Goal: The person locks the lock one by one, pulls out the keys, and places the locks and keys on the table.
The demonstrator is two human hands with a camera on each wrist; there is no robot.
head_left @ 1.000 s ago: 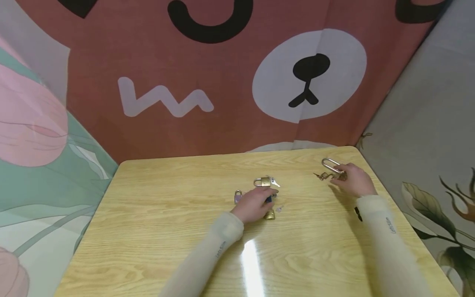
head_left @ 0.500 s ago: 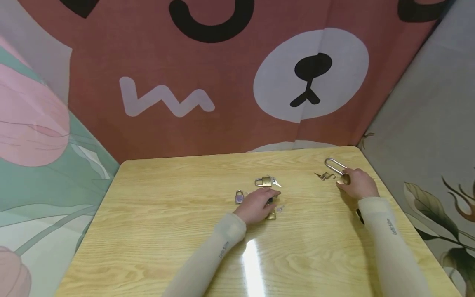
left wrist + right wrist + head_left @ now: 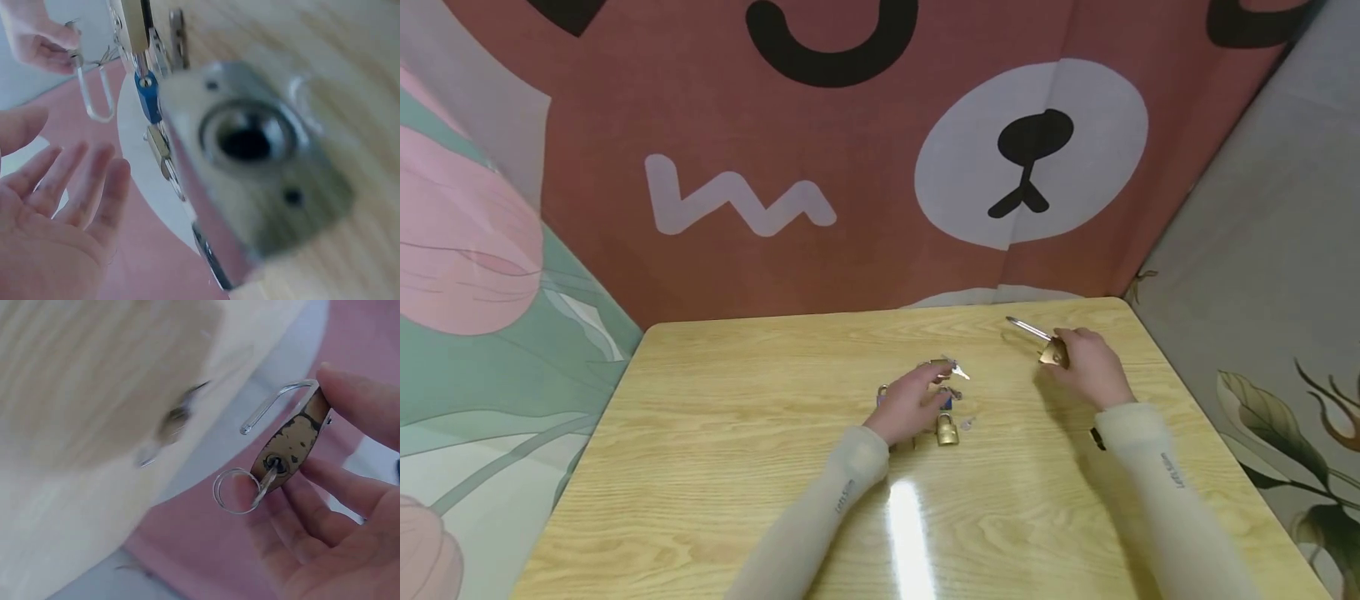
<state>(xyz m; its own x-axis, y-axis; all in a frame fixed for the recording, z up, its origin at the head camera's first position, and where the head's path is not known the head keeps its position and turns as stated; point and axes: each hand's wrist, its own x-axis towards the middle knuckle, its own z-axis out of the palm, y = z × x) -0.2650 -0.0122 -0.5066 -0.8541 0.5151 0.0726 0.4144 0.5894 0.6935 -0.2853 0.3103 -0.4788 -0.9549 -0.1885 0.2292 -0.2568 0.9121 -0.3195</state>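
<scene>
In the head view, your right hand [image 3: 1092, 367] is over the far right part of the wooden table [image 3: 715, 467], thumb and fingers closed on the body of a long-shackled brass padlock [image 3: 1054, 352], its shackle pointing to the far left. Your left hand [image 3: 912, 406] is well apart from it, near the middle, over a group of locks. Beside its fingers show a blue padlock [image 3: 945, 400], a small brass padlock [image 3: 947, 431] just nearer, and a pale key [image 3: 967, 423] to the right of that one. Whether this hand touches any lock, you cannot tell here.

In the left wrist view, your left fingers are spread, nearly straight, with nothing in their grasp. A blurred lock body [image 3: 250, 187] with a round keyhole fills much of the right side.

In the right wrist view, your right thumb and fingers pinch the long-shackled padlock between them. Its shackle's free end stands clear of the body, and a key with a ring [image 3: 215, 490] sits in the keyhole.
</scene>
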